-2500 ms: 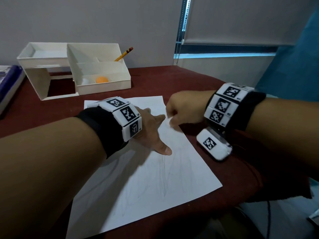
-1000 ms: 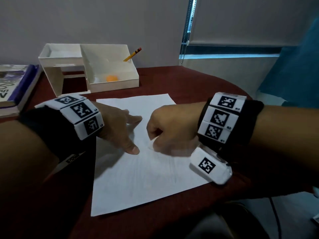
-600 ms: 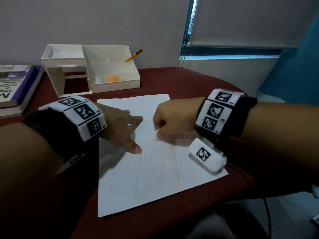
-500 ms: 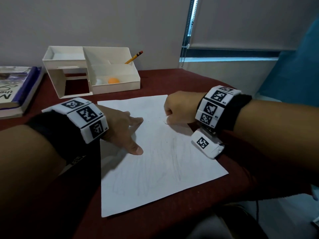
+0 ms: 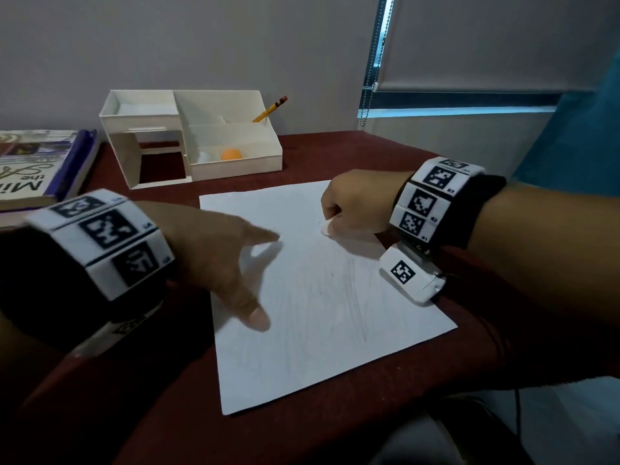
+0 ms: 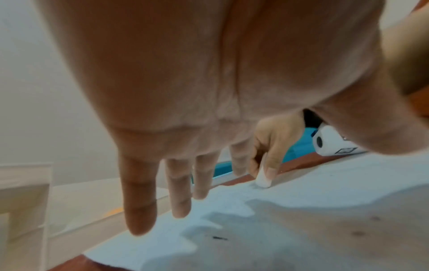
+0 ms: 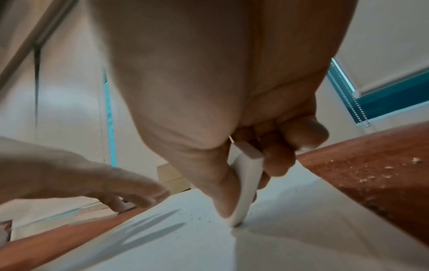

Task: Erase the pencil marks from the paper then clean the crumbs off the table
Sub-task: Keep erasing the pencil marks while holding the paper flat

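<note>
A white paper with faint pencil strokes lies on the dark red table. My right hand pinches a white eraser between thumb and curled fingers, its tip down on the paper's far right part. The eraser stands almost upright on the sheet in the right wrist view. My left hand is over the paper's left side with straight, spread fingers. They cast shadows on the sheet, and I cannot tell if they touch it. Pale crumbs lie on the table right of the paper, and dark specks on the sheet.
A white desk organiser stands at the back, holding a yellow pencil and an orange ball. A book lies at the far left. A window blind with a bead chain hangs behind. The table's rounded edge runs close at the front right.
My right hand rubbed the eraser down to the paper's middle, then back up to its far right part. My left hand stayed over the paper's left side.
</note>
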{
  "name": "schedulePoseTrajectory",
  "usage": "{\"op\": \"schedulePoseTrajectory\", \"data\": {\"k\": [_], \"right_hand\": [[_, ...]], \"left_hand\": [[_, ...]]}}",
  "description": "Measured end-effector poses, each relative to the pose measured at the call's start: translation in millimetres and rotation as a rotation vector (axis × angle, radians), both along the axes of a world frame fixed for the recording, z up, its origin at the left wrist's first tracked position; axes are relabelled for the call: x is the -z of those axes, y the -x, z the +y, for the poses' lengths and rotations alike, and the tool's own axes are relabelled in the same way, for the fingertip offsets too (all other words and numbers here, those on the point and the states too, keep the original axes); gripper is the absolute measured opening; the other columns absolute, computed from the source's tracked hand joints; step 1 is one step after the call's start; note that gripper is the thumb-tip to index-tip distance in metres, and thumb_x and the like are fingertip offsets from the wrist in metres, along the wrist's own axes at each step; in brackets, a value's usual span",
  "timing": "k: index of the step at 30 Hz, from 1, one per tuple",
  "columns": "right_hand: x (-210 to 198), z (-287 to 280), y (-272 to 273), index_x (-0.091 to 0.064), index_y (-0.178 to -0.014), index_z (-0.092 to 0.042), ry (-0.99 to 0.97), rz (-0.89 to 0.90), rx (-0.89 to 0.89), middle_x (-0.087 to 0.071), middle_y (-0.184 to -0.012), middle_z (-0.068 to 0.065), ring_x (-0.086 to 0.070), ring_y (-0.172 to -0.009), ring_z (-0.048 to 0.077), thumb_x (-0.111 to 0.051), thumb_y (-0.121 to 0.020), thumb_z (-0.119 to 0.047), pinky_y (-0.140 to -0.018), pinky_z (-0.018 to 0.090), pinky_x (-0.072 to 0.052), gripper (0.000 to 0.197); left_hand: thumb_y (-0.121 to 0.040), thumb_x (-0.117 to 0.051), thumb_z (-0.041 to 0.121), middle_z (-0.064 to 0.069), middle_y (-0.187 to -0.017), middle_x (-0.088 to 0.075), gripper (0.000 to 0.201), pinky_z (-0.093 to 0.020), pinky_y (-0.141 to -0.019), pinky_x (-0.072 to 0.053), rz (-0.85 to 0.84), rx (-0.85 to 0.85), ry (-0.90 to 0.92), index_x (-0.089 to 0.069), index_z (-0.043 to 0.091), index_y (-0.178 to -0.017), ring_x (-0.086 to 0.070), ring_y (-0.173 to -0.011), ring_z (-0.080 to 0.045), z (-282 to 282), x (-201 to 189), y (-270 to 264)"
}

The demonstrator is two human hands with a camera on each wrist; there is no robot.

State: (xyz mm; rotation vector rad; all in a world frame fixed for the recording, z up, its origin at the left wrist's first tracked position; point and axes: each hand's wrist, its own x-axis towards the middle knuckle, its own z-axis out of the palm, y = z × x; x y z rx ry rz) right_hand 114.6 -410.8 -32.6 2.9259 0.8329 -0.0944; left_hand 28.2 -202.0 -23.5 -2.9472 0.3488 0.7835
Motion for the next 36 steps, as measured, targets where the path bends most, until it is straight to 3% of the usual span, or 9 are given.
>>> {"op": "schedulePoseTrajectory", "data": {"k": [5, 11, 14, 18, 22, 26, 30, 33, 36], "right_hand": [[-7.3, 8.8, 4.1, -0.067, -0.088, -0.024, 0.006, 0.048, -0.059, -0.06, -0.08, -0.012, -0.054, -0.073, 0.008, -0.065, -0.093, -0.041, -0.059, 0.025, -0.039, 0.017], [-1.9, 19.6, 17.7, -0.068, -0.089, -0.021, 0.069, 0.04, -0.052, -0.064, -0.082, -0.008, -0.058, -0.074, 0.013, -0.063, -0.093, -0.044, -0.06, 0.027, -0.045, 0.024], [1.7, 24.8, 30.9, -0.07, -0.087, -0.018, 0.022, 0.099, -0.09, -0.067, -0.082, -0.004, -0.063, -0.076, 0.015, -0.064, -0.089, -0.039, -0.071, 0.033, -0.056, 0.022], [5.5, 41.4, 45.5, -0.068, -0.085, -0.021, 0.035, 0.249, -0.234, -0.065, -0.075, -0.009, -0.06, -0.071, 0.006, -0.069, -0.086, -0.033, -0.067, 0.026, -0.051, 0.012], [2.0, 25.4, 8.4, -0.066, -0.076, -0.017, 0.006, 0.012, -0.001, -0.063, -0.074, -0.005, -0.063, -0.076, 0.019, -0.063, -0.085, -0.032, -0.063, 0.03, -0.054, 0.017], [9.1, 37.9, 34.1, -0.072, -0.088, -0.021, 0.02, 0.215, -0.212, -0.067, -0.078, -0.007, -0.063, -0.076, 0.009, -0.065, -0.088, -0.04, -0.071, 0.028, -0.054, 0.021], [1.4, 36.7, 14.3, -0.068, -0.081, -0.019, 0.015, 0.085, -0.087, -0.065, -0.078, -0.006, -0.065, -0.08, 0.016, -0.063, -0.087, -0.037, -0.073, 0.034, -0.057, 0.02], [3.0, 39.7, 18.5, -0.069, -0.085, -0.018, 0.068, 0.083, -0.149, -0.065, -0.082, -0.005, -0.064, -0.083, 0.018, -0.062, -0.09, -0.034, -0.073, 0.033, -0.056, 0.018], [4.5, 46.7, 39.0, -0.069, -0.091, -0.021, 0.067, 0.227, -0.26, -0.066, -0.084, -0.007, -0.061, -0.078, 0.008, -0.065, -0.092, -0.037, -0.072, 0.024, -0.051, 0.016]], "left_hand": [[-0.054, -0.066, 0.083, 0.009, -0.164, 0.007, 0.127, -0.047, -0.117, -0.022, 0.016, 0.029, -0.114, 0.005, 0.047, -0.152, -0.018, -0.149, -0.024, -0.1, 15.7, -2.5], [-0.068, -0.053, 0.085, -0.004, -0.151, -0.037, 0.1, -0.048, -0.104, -0.043, -0.153, 0.111, -0.114, -0.027, 0.032, -0.148, -0.047, -0.13, -0.027, -14.0, 21.2, -18.2], [-0.074, -0.05, 0.082, -0.008, -0.161, -0.018, 0.098, -0.047, -0.113, -0.033, -0.081, 0.101, -0.132, -0.015, 0.034, -0.153, -0.035, -0.141, -0.028, -12.7, 22.4, -18.3], [-0.065, -0.055, 0.086, -0.006, -0.164, 0.012, 0.11, -0.051, -0.119, -0.017, 0.02, 0.069, -0.091, 0.003, 0.05, -0.15, -0.01, -0.15, -0.027, -9.6, 24.1, -18.5], [-0.061, -0.05, 0.091, -0.001, -0.163, 0.016, 0.127, -0.055, -0.119, -0.015, 0.006, 0.054, -0.148, 0.017, 0.034, -0.152, -0.005, -0.151, -0.029, -11.1, 29.5, -23.5], [-0.039, -0.045, 0.101, 0.004, -0.163, 0.016, 0.145, -0.055, -0.118, -0.017, 0.007, 0.044, -0.101, 0.017, 0.036, -0.152, -0.007, -0.151, -0.025, -2.5, 36.5, -30.7], [-0.049, -0.05, 0.098, 0.006, -0.162, 0.016, 0.141, -0.052, -0.119, -0.016, -0.01, 0.021, -0.107, 0.018, 0.03, -0.153, -0.006, -0.151, -0.023, -2.6, 36.6, -29.7], [-0.048, -0.053, 0.097, 0.006, -0.165, 0.001, 0.141, -0.051, -0.117, -0.022, -0.016, 0.022, -0.103, 0.011, 0.029, -0.154, -0.02, -0.148, -0.024, -3.3, 34.3, -27.8], [-0.047, -0.059, 0.093, 0.0, -0.139, -0.045, 0.13, -0.045, -0.105, -0.04, -0.045, -0.01, -0.079, -0.015, 0.026, -0.149, -0.052, -0.117, -0.023, -3.3, 30.4, -23.6]]}}
